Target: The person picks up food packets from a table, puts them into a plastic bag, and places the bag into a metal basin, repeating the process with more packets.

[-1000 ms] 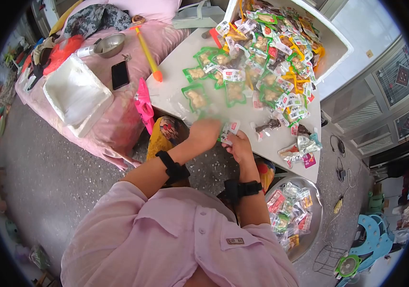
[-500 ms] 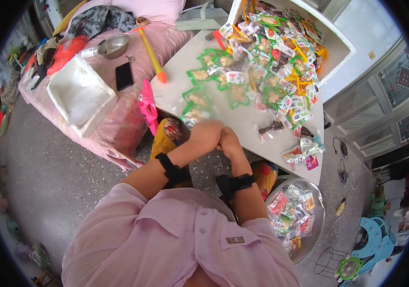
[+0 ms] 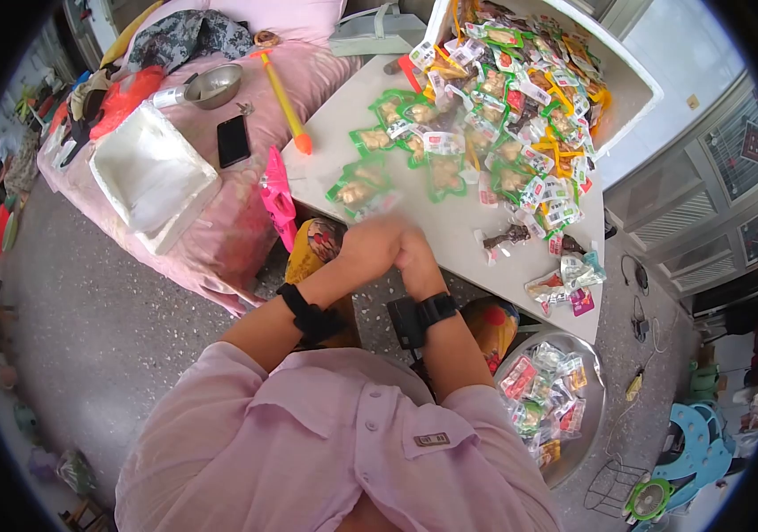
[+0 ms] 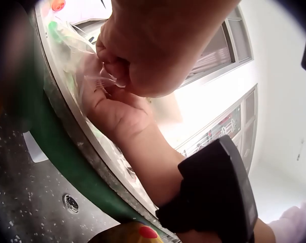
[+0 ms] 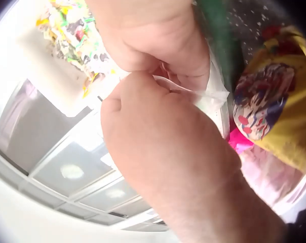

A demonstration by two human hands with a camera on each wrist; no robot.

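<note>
Over the table's front edge in the head view, my left hand (image 3: 370, 244) and right hand (image 3: 414, 253) meet with fingers curled inward. Between them they pinch the edge of a clear plastic food packet (image 5: 214, 96), seen in the right wrist view. That packet (image 4: 84, 73) hangs from the curled fingers in the left wrist view, its body partly hidden by the hands. My left hand (image 4: 158, 45) and right hand (image 4: 120, 114) touch there. Green-edged packets (image 3: 357, 186) of pale food lie on the white table (image 3: 432, 213) just beyond the hands.
A big white foam box (image 3: 632, 97) tips a heap of mixed packets (image 3: 521, 106) onto the table. A metal basin (image 3: 587, 434) of packets stands at my right. On the pink bed to the left are a foam tray (image 3: 153, 168), a phone (image 3: 234, 142) and a yellow stick (image 3: 286, 102).
The right hand has turned in against the left hand and moved slightly left. The packet's printed label, visible one second ago, is now covered by the hands.
</note>
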